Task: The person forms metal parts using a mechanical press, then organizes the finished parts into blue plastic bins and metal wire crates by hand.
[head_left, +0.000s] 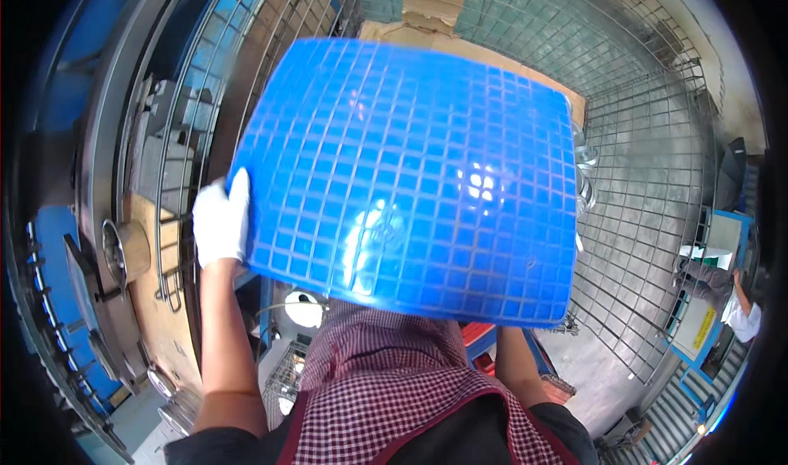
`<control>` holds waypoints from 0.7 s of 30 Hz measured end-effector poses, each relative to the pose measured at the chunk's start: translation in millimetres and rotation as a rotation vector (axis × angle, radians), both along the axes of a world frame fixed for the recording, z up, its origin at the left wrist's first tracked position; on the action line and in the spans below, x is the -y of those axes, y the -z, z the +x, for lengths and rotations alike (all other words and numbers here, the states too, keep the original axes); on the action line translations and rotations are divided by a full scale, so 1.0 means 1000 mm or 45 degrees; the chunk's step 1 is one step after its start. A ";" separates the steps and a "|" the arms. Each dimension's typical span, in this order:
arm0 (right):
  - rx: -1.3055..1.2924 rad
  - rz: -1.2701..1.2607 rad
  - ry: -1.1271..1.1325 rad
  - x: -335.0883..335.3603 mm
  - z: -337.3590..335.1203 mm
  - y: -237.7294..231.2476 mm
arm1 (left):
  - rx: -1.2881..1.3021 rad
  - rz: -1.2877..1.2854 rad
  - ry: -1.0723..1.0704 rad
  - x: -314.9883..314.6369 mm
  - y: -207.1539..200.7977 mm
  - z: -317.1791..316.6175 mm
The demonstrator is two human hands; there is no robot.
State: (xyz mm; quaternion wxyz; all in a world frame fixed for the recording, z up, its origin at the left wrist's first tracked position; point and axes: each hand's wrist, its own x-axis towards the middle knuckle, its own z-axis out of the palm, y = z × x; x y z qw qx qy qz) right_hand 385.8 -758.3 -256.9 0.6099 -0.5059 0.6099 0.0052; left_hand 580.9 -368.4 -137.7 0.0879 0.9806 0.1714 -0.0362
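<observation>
A large blue plastic crate [402, 178] is tipped up in front of me, its glossy, grid-ribbed underside facing me. My left hand [220, 223], in a white glove, grips its left edge, with the thumb on the near face. On the other side my right forearm [519, 366] reaches up behind the lower right corner; the crate hides that hand. Beyond stands a wire mesh cage [648, 178] with brown and green sheets on its floor. Some curved shiny metal pieces [586, 192] show past the crate's right edge.
At the left, a metal pot [127, 250] rests on a wooden board [174, 321] beside blue machinery. A wire basket [287, 375] is low by my left arm. Far right, another person [739, 317] is near a blue-framed bench and a ribbed metal surface [689, 412].
</observation>
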 end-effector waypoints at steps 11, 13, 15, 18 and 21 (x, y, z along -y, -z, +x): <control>0.313 -0.338 -0.023 0.124 -0.089 -0.154 | -0.269 -0.689 0.117 0.142 0.066 -0.015; 0.362 -0.429 -0.013 0.166 -0.151 -0.190 | -0.544 -0.947 0.186 0.181 0.107 -0.033; 0.412 -0.512 0.007 0.211 -0.226 -0.223 | -0.530 -1.152 0.220 0.216 0.131 -0.057; 0.462 -0.639 0.046 0.190 -0.236 -0.265 | -0.554 -1.311 0.325 0.239 0.191 -0.088; 0.875 0.211 -0.218 0.156 -0.197 -0.274 | -0.552 -1.482 0.178 0.203 0.225 -0.101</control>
